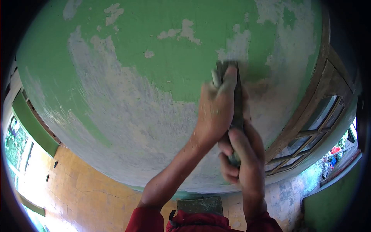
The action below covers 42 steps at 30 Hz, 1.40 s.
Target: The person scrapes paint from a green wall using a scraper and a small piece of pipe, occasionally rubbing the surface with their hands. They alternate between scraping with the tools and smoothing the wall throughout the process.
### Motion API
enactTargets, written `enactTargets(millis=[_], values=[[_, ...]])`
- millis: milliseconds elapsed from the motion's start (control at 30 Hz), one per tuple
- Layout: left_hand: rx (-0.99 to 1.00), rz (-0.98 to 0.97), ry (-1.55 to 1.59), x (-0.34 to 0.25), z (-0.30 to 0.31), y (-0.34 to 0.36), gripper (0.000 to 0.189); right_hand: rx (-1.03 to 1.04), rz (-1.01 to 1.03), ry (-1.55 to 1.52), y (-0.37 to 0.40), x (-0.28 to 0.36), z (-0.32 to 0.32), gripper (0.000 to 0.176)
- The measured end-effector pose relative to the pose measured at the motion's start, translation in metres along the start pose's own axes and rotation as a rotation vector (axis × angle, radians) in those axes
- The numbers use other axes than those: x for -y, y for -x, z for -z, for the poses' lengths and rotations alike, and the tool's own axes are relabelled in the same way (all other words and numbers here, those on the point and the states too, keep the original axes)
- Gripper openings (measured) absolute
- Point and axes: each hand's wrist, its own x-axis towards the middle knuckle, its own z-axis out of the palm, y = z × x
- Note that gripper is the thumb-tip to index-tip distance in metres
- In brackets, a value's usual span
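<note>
A long, dark, flat-bladed scraper (237,110) points up along the wall (147,73), its top end right at the edge of a bare patch in the green paint. My left hand (217,104) is closed round the upper part of the blade, thumb lying along it. Lower down, my right hand (249,152) wraps the handle end. Some blur softens the blade tip and fingers. Small paint flakes cling to my left forearm (174,176). Large grey-white areas show on the wall where green paint is gone.
To the right is a wooden-framed window (320,123) with glass panes. Yellowish floor tiles (96,185) run along the wall's foot, with a dark mat-like slab (200,205) just below me. A green low wall (336,208) stands lower right, and a bright opening (17,143) at left.
</note>
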Motion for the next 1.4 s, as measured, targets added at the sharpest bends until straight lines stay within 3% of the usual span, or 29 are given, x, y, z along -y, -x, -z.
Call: enactTargets(millis=[33, 133, 267, 400, 500, 567, 667, 800, 900, 1067, 1200, 1400], values=[[-0.005, -0.093, -0.071, -0.011, -0.004, -0.012, 0.045, 0.005, 0.038, -0.007, -0.008, 0.011, -0.004, 0.023], [0.031, -0.123, -0.047, -0.025, -0.009, -0.024, 0.046, 0.055, 0.095, -0.016, -0.015, 0.019, -0.005, 0.028], [-0.033, -0.079, -0.068, 0.008, 0.006, -0.002, 0.047, 0.032, -0.027, -0.007, 0.002, -0.011, 0.005, 0.035], [-0.015, -0.034, -0.028, -0.005, -0.001, -0.006, 0.045, 0.039, -0.021, 0.017, -0.003, 0.004, 0.003, 0.033], [-0.020, -0.111, -0.090, 0.000, 0.001, -0.005, 0.044, 0.069, 0.006, 0.045, -0.002, -0.002, 0.005, 0.018], [-0.091, -0.012, 0.009, 0.028, 0.007, 0.014, 0.045, 0.083, -0.013, 0.047, 0.005, -0.024, 0.014, 0.018], [-0.051, -0.077, -0.032, 0.015, 0.009, 0.000, 0.049, 0.038, -0.042, 0.061, 0.000, -0.010, 0.006, 0.022], [-0.030, -0.020, 0.042, 0.002, 0.002, 0.000, 0.050, 0.087, 0.031, 0.131, -0.001, 0.001, 0.004, 0.022], [-0.023, 0.080, 0.080, 0.018, 0.006, 0.021, 0.045, 0.065, -0.055, 0.103, 0.009, -0.022, 0.013, 0.018], [-0.052, 0.222, 0.184, 0.007, 0.002, 0.028, 0.050, 0.082, -0.081, 0.123, 0.016, -0.008, 0.010, 0.017], [-0.070, 0.146, 0.100, 0.034, 0.008, 0.031, 0.050, 0.079, -0.048, 0.113, 0.015, -0.033, 0.025, 0.016], [-0.104, 0.033, 0.119, 0.033, 0.008, 0.027, 0.049, 0.092, -0.007, 0.106, 0.007, -0.035, 0.024, 0.033]])
